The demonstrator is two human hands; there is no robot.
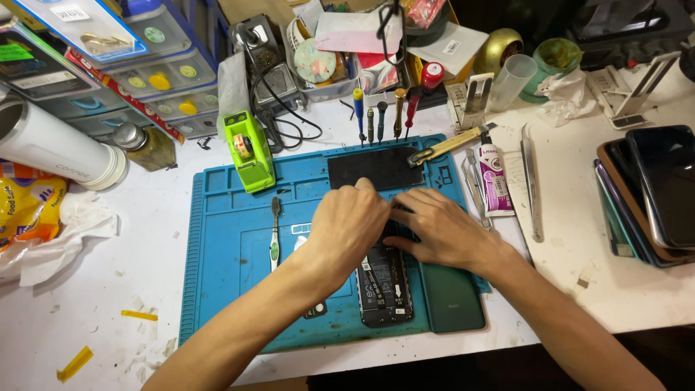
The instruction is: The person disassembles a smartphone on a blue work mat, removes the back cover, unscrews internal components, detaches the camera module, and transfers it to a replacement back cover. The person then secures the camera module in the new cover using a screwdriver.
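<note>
Both hands press down on an opened phone (385, 286) that lies face down near the middle of a blue work mat (232, 246) on the white bench (87, 311). The left hand (346, 230) covers the phone's upper part with its fingers curled under, so it cannot be told whether they grip anything. The right hand (438, 230) lies flatter, its fingers (400, 217) spread and touching the phone's top edge beside the left hand; whether they pinch anything is hidden too. Only the phone's lower half shows, with its dark battery exposed.

Just right of the phone, touching its side, lies a dark green back cover (452, 298). A black rectangular pad (373, 168) sits on the mat just above the hands. A toothbrush (274, 232) lies to the left of the left wrist, and a green tape dispenser (250, 150) stands at the mat's upper left corner. A yellow-handled knife (449, 145) rests across the mat's upper right corner, with a white glue tube (496, 181) and tweezers (530, 185) further right. A stack of phones (651, 195) sits at the bench's right edge. Screwdrivers (384, 116) lie in a row above the mat.
</note>
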